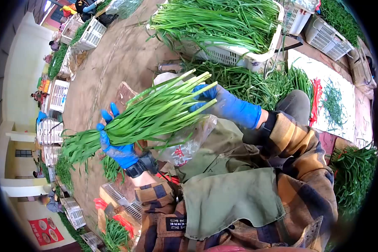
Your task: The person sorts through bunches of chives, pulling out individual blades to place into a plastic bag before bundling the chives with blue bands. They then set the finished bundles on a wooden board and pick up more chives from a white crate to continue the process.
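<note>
A bunch of garlic chives [155, 119] is held across my lap, pale stem ends up and to the right, leafy tips hanging to the left. My left hand [118, 145], in a smudged blue glove, cradles the leafy part in its palm, with the fingers curving up around it. At the stem end is my right hand [233, 107], also gloved in blue; its fingers are closed on the stems, partly hidden behind them. A clear plastic bag [189, 145] with red print lies under the bunch on my lap.
A white crate [229, 54] heaped with chives stands in front, with loose chives [256, 86] below it. Red ties [316, 101] lie on a white board [344, 113] to the right. Tied chives [353, 180] sit at far right. Crates and other people line the left.
</note>
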Demonstrator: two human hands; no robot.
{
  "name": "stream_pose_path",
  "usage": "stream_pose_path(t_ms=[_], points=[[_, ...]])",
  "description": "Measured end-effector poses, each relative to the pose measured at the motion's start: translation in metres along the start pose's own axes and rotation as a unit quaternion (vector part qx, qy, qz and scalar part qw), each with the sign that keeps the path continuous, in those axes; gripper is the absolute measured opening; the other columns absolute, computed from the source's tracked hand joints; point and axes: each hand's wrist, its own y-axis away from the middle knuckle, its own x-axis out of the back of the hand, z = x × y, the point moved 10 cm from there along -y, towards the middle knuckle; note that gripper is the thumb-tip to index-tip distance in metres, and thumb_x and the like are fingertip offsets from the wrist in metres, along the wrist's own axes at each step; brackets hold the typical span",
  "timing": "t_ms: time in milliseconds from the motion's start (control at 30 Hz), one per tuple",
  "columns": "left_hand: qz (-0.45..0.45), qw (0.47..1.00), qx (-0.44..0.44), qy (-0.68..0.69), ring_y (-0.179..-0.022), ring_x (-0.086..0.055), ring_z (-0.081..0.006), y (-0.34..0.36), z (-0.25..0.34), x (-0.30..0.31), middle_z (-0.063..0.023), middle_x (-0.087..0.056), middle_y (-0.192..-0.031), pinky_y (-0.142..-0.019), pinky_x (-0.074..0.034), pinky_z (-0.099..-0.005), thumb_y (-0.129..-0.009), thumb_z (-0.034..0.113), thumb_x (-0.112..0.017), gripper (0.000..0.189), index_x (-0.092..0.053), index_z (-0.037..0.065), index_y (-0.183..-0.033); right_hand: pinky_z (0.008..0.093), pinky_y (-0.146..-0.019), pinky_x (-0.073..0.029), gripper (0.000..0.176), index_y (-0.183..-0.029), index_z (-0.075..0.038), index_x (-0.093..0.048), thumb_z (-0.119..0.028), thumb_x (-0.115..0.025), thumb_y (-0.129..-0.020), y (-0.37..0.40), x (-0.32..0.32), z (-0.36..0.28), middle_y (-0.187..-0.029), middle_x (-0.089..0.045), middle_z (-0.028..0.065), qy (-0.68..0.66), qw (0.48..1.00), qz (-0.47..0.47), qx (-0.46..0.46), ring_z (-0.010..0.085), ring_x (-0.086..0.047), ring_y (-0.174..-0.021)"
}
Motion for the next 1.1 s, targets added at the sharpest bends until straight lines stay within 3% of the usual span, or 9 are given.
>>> stream_pose_path(t_ms=[167, 300, 500, 633, 667, 733, 967, 1067, 1100], points=[[-0.125, 0.989, -0.077, -0.008, -0.102, -0.055, -0.0280, -0.001, 0.014, -0.003, -0.0089, -0.063, -0.098, -0.108, -0.023, -0.0547, -0.082, 0.016, -0.051, 0.014, -0.061, 0.006, -0.085, 0.0265, -0.075, -0.050, 0.026, -0.099, -0.005, -0.055, 0.004, -0.067, -0.077, -0.001, 0.008, 0.000, -0.092, -0.059, 0.0017, 0.191, 0.975, 0.006, 0.115, 0.0104, -0.055, -0.083], [-0.112, 0.973, -0.187, -0.078, -0.087, -0.055, -0.0219, 0.009, 0.034, 0.003, -0.0045, -0.059, -0.084, -0.104, -0.031, -0.0487, -0.081, 0.016, -0.046, 0.013, -0.052, 0.007, -0.073, 0.0351, -0.064, -0.048, 0.012, -0.082, -0.004, -0.054, -0.002, -0.063, -0.075, 0.014, 0.102, -0.007, -0.070, -0.058, 0.0076, 0.301, 0.914, 0.234, 0.141, 0.0210, -0.057, -0.065], [-0.136, 0.963, -0.231, 0.014, -0.069, -0.044, -0.0114, 0.016, 0.039, -0.003, 0.0036, -0.044, -0.069, -0.083, -0.038, -0.0313, -0.073, 0.021, -0.051, 0.014, -0.041, 0.018, -0.065, 0.0431, -0.071, -0.050, 0.019, -0.094, -0.005, -0.062, -0.016, -0.061, -0.079, 0.047, 0.184, -0.011, -0.087, -0.063, 0.0184, 0.793, 0.570, 0.115, -0.183, 0.0376, -0.060, -0.083], [-0.165, 0.965, -0.201, 0.038, -0.065, -0.043, -0.0107, 0.014, 0.035, -0.023, 0.0073, -0.042, -0.060, -0.079, -0.033, -0.0300, -0.064, 0.011, -0.057, 0.020, -0.039, 0.019, -0.060, 0.0396, -0.073, -0.049, 0.027, -0.104, -0.007, -0.063, -0.028, -0.056, -0.088, 0.023, 0.035, -0.109, -0.090, -0.064, 0.0156, 0.488, 0.847, 0.025, 0.212, 0.0324, -0.062, -0.080], [-0.184, 0.963, -0.185, 0.064, -0.064, -0.043, -0.0108, 0.012, 0.030, -0.035, 0.0071, -0.042, -0.059, -0.077, -0.033, -0.0296, -0.063, 0.010, -0.057, 0.020, -0.039, 0.019, -0.059, 0.0384, -0.073, -0.048, 0.027, -0.103, -0.006, -0.064, -0.028, -0.057, -0.088, 0.015, 0.018, -0.098, -0.087, -0.064, 0.0153, 0.350, 0.925, -0.026, 0.144, 0.0309, -0.061, -0.077], [-0.215, 0.959, -0.164, 0.081, -0.064, -0.042, -0.0107, 0.011, 0.025, -0.057, 0.0069, -0.041, -0.057, -0.075, -0.032, -0.0292, -0.062, 0.010, -0.058, 0.021, -0.039, 0.019, -0.058, 0.0283, -0.077, -0.048, 0.029, -0.106, 0.001, -0.061, -0.020, -0.062, -0.087, 0.001, -0.018, -0.080, -0.093, -0.066, 0.0088, 0.373, 0.916, -0.115, 0.096, 0.0136, -0.059, -0.083], [-0.318, 0.936, -0.150, -0.011, -0.057, -0.038, -0.0091, 0.018, 0.024, -0.080, 0.0075, -0.042, -0.052, -0.070, -0.032, -0.0303, -0.061, 0.012, -0.058, 0.021, -0.039, 0.020, -0.055, 0.0251, -0.068, -0.049, 0.019, -0.091, 0.001, -0.062, -0.017, -0.063, -0.087, -0.011, -0.002, -0.026, -0.082, -0.063, 0.0025, 0.240, 0.968, -0.071, -0.012, 0.0097, -0.058, -0.076], [-0.365, 0.921, -0.135, -0.009, -0.057, -0.039, -0.0087, 0.023, 0.023, -0.085, 0.0073, -0.043, -0.051, -0.069, -0.031, -0.0303, -0.062, 0.012, -0.058, 0.022, -0.039, 0.021, -0.054, 0.0280, -0.066, -0.050, 0.015, -0.093, 0.000, -0.062, -0.015, -0.058, -0.088, 0.000, 0.049, -0.037, -0.078, -0.064, 0.0064, 0.189, 0.975, 0.114, -0.014, 0.0128, -0.061, -0.075], [-0.343, 0.928, -0.142, -0.013, -0.056, -0.039, -0.0085, 0.024, 0.024, -0.084, 0.0075, -0.044, -0.050, -0.067, -0.030, -0.0291, -0.061, 0.011, -0.058, 0.022, -0.040, 0.021, -0.054, 0.0305, -0.065, -0.050, 0.016, -0.093, -0.002, -0.062, -0.016, -0.057, -0.088, 0.008, 0.075, -0.046, -0.076, -0.065, 0.0093, 0.402, 0.902, 0.160, 0.004, 0.0169, -0.063, -0.073]])
